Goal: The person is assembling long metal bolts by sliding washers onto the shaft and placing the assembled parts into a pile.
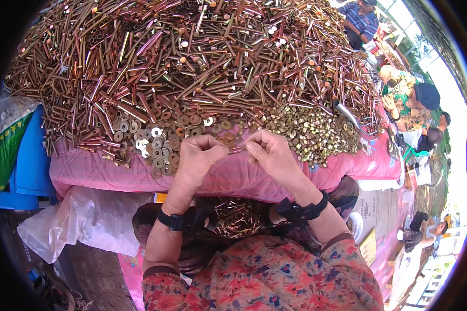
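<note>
Above the front edge of a pink quilted cloth [228,173], both of my hands are closed in a pinch. My left hand [202,155] and my right hand [270,153] face each other with a small gap between. A slim coppery metal piece [237,150] shows between the fingertips; its exact kind is hard to make out. Beside my left hand lie flat round washers [163,150], silver and brassy. Beyond my right hand spreads a pile of small brass-coloured nuts [311,132]. Behind both rises a large heap of coppery metal tubes and rods [192,67].
At the left stands a blue bin [28,160] with a green and white sack [10,140]. Clear plastic sheeting [83,217] hangs below the cloth. A curved grey metal tube [347,113] rests at the heap's right. More metal pieces [236,216] lie between my knees. Several people sit farther right.
</note>
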The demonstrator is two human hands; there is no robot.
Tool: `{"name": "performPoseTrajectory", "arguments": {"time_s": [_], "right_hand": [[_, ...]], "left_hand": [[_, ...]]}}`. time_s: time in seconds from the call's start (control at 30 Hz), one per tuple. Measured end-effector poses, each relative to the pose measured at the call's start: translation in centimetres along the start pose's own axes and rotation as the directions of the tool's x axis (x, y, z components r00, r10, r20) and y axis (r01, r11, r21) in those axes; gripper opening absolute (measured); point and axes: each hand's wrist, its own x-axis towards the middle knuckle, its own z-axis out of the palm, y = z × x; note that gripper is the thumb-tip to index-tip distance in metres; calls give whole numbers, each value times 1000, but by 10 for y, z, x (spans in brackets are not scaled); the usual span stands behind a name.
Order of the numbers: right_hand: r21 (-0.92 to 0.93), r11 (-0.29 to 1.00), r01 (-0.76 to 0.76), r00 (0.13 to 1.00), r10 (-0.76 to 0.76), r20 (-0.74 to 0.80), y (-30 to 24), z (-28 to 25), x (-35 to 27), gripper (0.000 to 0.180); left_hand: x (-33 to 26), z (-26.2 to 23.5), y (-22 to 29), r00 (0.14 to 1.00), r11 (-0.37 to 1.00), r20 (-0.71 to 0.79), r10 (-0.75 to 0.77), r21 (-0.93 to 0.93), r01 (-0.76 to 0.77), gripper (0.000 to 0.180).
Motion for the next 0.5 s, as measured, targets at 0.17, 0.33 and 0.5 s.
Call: {"name": "performPoseTrajectory", "arguments": {"time_s": [0.17,0.33,0.5], "right_hand": [[-244,891,384,915,-403,-31,2,2,-3,10],[-86,961,261,959,-269,-91,6,4,-2,11],[-319,938,133,989,-148,-23,7,-3,1,18]], "left_hand": [[3,-3,5,944,886,68,-324,-328,328,8],[3,-3,4,960,906,54,-276,-321,278,8],[2,-4,0,984,955,42,-173,-236,178,8]]}}
